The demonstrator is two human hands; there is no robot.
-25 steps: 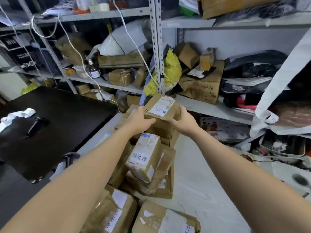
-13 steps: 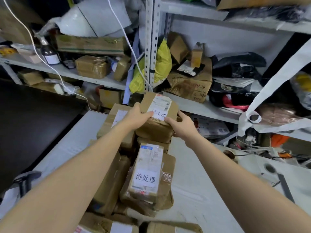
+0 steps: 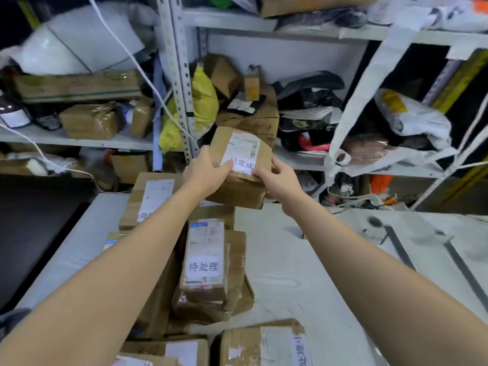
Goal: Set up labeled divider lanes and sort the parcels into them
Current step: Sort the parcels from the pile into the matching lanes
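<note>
The person holds a brown parcel point(image 3: 239, 190) with both hands, over the pile of parcels point(image 3: 204, 260) on the white counter point(image 3: 303, 281), in front of the shelf point(image 3: 298, 161). The left hand point(image 3: 207, 174) grasps its left side, the fingers point(image 3: 221, 169) curled onto the white label. The right hand point(image 3: 281, 180) grasps the right side.

Before you: grey perforated-steel shelving point(image 3: 181, 83), two tiers visible, crammed with cartons point(image 3: 89, 120) and bags point(image 3: 203, 101); pale wall panel point(image 3: 290, 59) behind the upper tier; white table point(image 3: 303, 273) below, scuffed; black surface point(image 3: 34, 223) adjoining its left edge; white cable point(image 3: 126, 50) draped across the shelving.
</note>
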